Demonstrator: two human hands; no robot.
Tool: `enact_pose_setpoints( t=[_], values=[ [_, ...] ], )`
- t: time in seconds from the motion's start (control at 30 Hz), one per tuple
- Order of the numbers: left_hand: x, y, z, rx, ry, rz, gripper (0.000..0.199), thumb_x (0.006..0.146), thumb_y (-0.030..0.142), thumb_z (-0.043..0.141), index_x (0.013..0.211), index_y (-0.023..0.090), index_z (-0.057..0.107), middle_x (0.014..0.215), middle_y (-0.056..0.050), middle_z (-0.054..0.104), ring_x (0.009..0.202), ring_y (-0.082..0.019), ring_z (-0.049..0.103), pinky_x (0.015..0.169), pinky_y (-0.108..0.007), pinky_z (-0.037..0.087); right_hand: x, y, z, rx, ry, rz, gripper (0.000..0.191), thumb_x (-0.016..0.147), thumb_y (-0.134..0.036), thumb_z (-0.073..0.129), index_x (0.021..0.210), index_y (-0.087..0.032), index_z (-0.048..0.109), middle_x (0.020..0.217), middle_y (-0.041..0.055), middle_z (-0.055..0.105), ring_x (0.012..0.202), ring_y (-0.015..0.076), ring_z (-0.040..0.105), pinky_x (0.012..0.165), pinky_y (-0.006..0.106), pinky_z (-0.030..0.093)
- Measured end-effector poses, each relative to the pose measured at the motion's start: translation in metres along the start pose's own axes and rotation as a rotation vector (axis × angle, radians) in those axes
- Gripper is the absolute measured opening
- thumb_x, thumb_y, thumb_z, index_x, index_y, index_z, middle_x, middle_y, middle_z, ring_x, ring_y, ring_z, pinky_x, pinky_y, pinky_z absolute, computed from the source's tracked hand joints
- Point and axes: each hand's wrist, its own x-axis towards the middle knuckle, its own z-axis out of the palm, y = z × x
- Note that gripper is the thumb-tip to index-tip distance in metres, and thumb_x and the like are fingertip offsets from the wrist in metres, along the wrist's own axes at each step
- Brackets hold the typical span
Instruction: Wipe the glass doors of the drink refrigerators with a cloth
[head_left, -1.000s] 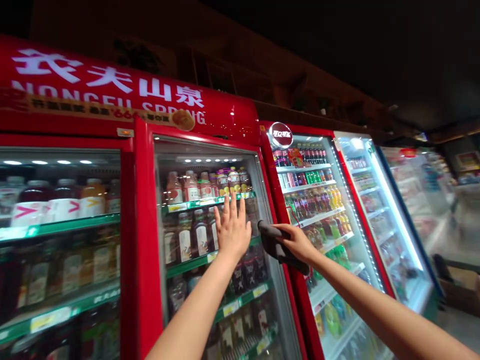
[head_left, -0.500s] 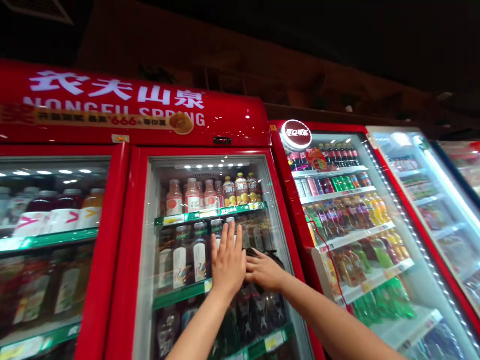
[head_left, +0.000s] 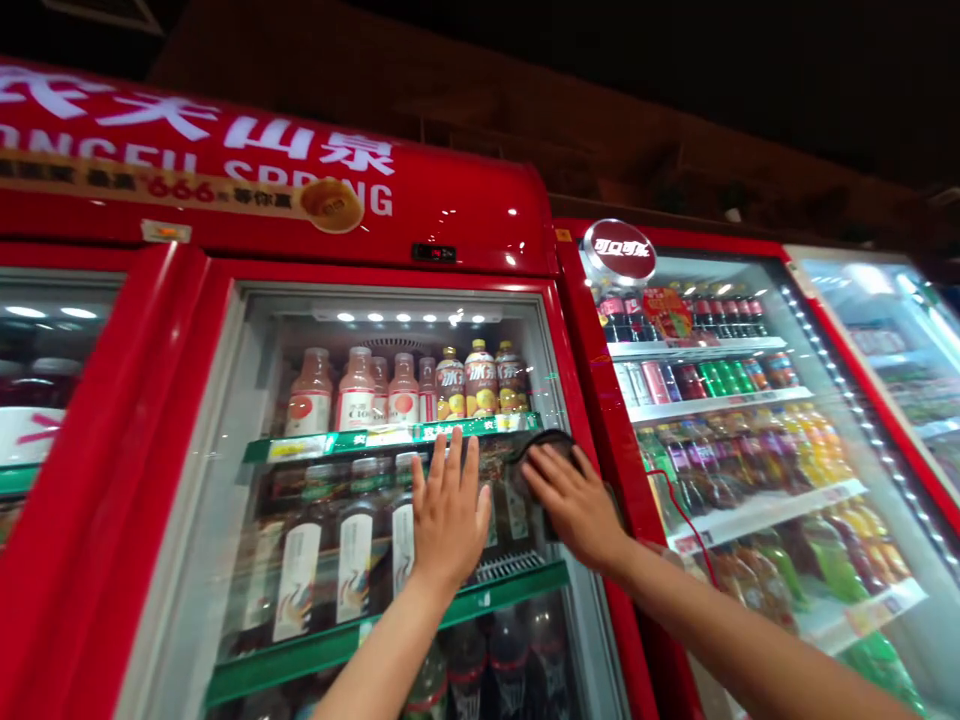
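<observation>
My left hand [head_left: 450,515] is raised in front of the closed glass door [head_left: 255,470] of a red drinks fridge. Its fingers are stretched out, palm toward the glass, with nothing in them. My right hand [head_left: 576,505], fingers extended, lies near the door's right side over a dark, curved black thing [head_left: 553,437]. Whether that is a cloth or a reflection I cannot tell. Behind the glass stand pink-capped juice bottles [head_left: 309,395] and yellow-capped tea bottles [head_left: 480,380]. Dark bottles with white labels [head_left: 355,565] fill the shelf below.
A red door frame [head_left: 97,480] and another door stand at left. At right, a second lit fridge with a round sign [head_left: 620,251] holds cans and bottles, and a red cord [head_left: 686,515] hangs beside it. A small display [head_left: 433,253] sits above the door.
My right hand has moved right and slightly up, away from my left hand, which keeps its flat pose. The view has come closer to the door and shifted right.
</observation>
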Motion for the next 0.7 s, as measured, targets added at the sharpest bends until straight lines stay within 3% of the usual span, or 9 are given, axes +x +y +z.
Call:
enact_pose_setpoints(
  t=[0.1, 0.17, 0.23, 0.3, 0.37, 0.43, 0.53, 0.6, 0.7],
  values=[
    [0.014, 0.014, 0.005, -0.024, 0.04, 0.026, 0.076, 0.099, 0.022, 0.046, 0.162, 0.025, 0.004, 0.166, -0.007, 0.025, 0.155, -0.026, 0.018, 0.128, -0.055, 0.011, 0.01, -0.013, 0.007, 0.07, -0.049, -0.192, 0.05, 0.099, -0.021, 0.045, 0.148, -0.028, 0.048, 0.159, 0.0019, 0.042, 0.15, 0.0186, 0.034, 0.125, 0.046, 0.023],
    [0.023, 0.022, 0.007, -0.029, 0.069, -0.006, 0.077, 0.099, 0.022, 0.046, 0.162, 0.026, 0.003, 0.166, -0.007, 0.024, 0.155, -0.027, 0.019, 0.127, -0.056, 0.014, 0.039, 0.007, 0.008, 0.096, -0.051, -0.168, 0.049, 0.099, -0.021, 0.045, 0.147, -0.029, 0.05, 0.158, 0.0004, 0.043, 0.148, 0.0179, 0.037, 0.123, 0.045, 0.027],
    [0.029, 0.029, 0.007, -0.023, 0.091, -0.035, 0.078, 0.099, 0.026, 0.048, 0.162, 0.026, 0.003, 0.166, -0.008, 0.025, 0.155, -0.029, 0.021, 0.126, -0.058, 0.017, 0.07, 0.05, 0.002, 0.108, -0.047, -0.072, 0.049, 0.099, -0.017, 0.043, 0.145, -0.03, 0.052, 0.157, 0.0002, 0.046, 0.146, 0.0177, 0.041, 0.122, 0.045, 0.03],
    [0.033, 0.038, 0.009, -0.011, 0.1, -0.027, 0.079, 0.099, 0.027, 0.05, 0.162, 0.026, 0.002, 0.166, -0.008, 0.027, 0.154, -0.03, 0.023, 0.125, -0.059, 0.019, 0.092, 0.106, -0.01, 0.107, 0.006, 0.122, 0.048, 0.098, -0.014, 0.04, 0.141, -0.03, 0.057, 0.152, 0.0007, 0.053, 0.141, 0.0189, 0.048, 0.118, 0.047, 0.035],
    [0.039, 0.05, 0.01, 0.001, 0.112, -0.008, 0.079, 0.098, 0.027, 0.051, 0.162, 0.027, 0.004, 0.165, -0.008, 0.029, 0.154, -0.029, 0.023, 0.125, -0.06, 0.019, 0.098, 0.158, -0.026, 0.078, 0.133, 0.376, 0.049, 0.099, -0.015, 0.036, 0.142, -0.026, 0.056, 0.149, 0.0063, 0.056, 0.138, 0.024, 0.051, 0.112, 0.051, 0.041],
    [0.048, 0.067, 0.013, 0.004, 0.122, 0.007, 0.077, 0.098, 0.026, 0.05, 0.162, 0.026, 0.008, 0.165, -0.008, 0.03, 0.155, -0.028, 0.022, 0.126, -0.058, 0.019, 0.087, 0.193, -0.039, 0.015, 0.26, 0.514, 0.05, 0.1, -0.019, 0.036, 0.147, -0.023, 0.051, 0.153, 0.0102, 0.051, 0.143, 0.0288, 0.044, 0.111, 0.054, 0.04],
    [0.063, 0.102, 0.02, -0.01, 0.125, 0.056, 0.071, 0.098, 0.027, 0.05, 0.161, 0.022, 0.018, 0.165, -0.007, 0.03, 0.155, -0.026, 0.02, 0.127, -0.055, 0.017, 0.046, 0.202, -0.036, -0.085, 0.234, 0.382, 0.05, 0.1, -0.027, 0.043, 0.15, -0.032, 0.047, 0.161, 0.0037, 0.039, 0.152, 0.0298, 0.029, 0.118, 0.059, 0.028],
    [0.07, 0.129, 0.027, -0.026, 0.118, 0.109, 0.066, 0.097, 0.028, 0.051, 0.159, 0.021, 0.027, 0.165, -0.006, 0.031, 0.156, -0.025, 0.018, 0.128, -0.053, 0.015, 0.019, 0.189, -0.018, -0.1, 0.071, 0.181, 0.05, 0.1, -0.03, 0.046, 0.149, -0.037, 0.047, 0.163, 0.0009, 0.035, 0.153, 0.0294, 0.026, 0.12, 0.062, 0.023],
    [0.078, 0.168, 0.045, -0.049, 0.094, 0.172, 0.062, 0.097, 0.027, 0.051, 0.156, 0.021, 0.033, 0.164, -0.004, 0.033, 0.156, -0.022, 0.019, 0.129, -0.049, 0.014, 0.011, 0.18, 0.014, -0.071, -0.057, 0.082, 0.051, 0.101, -0.04, 0.045, 0.151, -0.035, 0.045, 0.166, 0.0016, 0.028, 0.154, 0.0296, 0.024, 0.12, 0.062, 0.022]
  ],
)
